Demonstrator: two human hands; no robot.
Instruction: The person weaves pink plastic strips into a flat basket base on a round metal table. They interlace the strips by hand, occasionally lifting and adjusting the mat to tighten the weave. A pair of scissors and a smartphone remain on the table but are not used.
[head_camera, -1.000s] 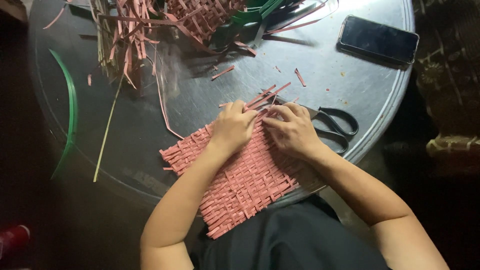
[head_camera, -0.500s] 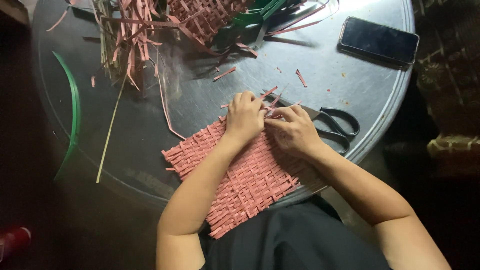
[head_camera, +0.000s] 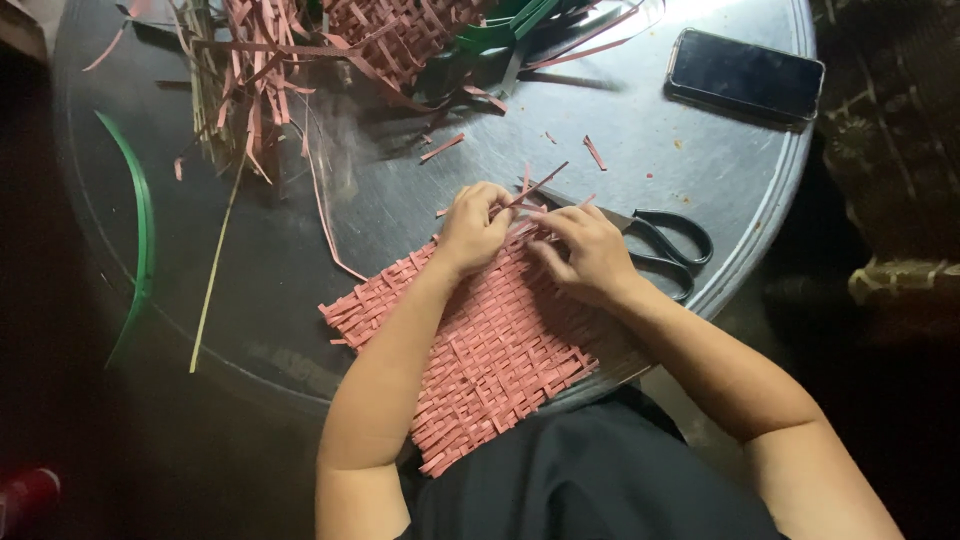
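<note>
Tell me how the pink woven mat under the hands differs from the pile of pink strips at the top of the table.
The pink woven mat is tightly interlaced and lies flat at the table's near edge; the pile of pink strips is loose and tangled at the far edge. The mat has the left hand and right hand on it; no hand touches the pile. The mat is all pink; the pile mixes in green strips. Both look like the same flat pink strip material.

phone (head_camera: 745, 75) far right on counter (head_camera: 700, 180) | scissors (head_camera: 665, 245) right edge | green strips (head_camera: 510, 25) far side | green band (head_camera: 140, 230) left
</note>
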